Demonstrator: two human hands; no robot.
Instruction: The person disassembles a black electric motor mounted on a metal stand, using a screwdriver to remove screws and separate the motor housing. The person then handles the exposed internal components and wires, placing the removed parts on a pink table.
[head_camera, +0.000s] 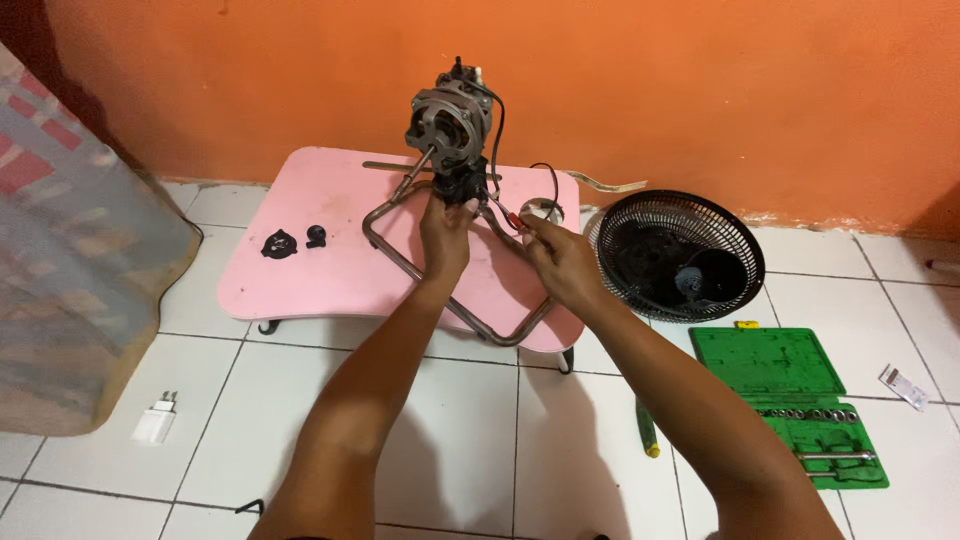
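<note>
A bare fan motor (448, 117) stands upright on a bent metal tube stand (400, 262) on a small pink table (300, 270). My left hand (445, 232) grips the black base block just under the motor. My right hand (560, 260) pinches the wires near a small round silvery part (545, 209) to the right of the motor. A black cable runs from the motor top down toward that hand.
Two small black parts (279, 243) lie on the table's left. A black fan grille with blade (676, 256) rests on the tiled floor at right, beside an open green socket set (790, 400) and a green-handled screwdriver (647, 428). A white charger (155, 420) lies at left.
</note>
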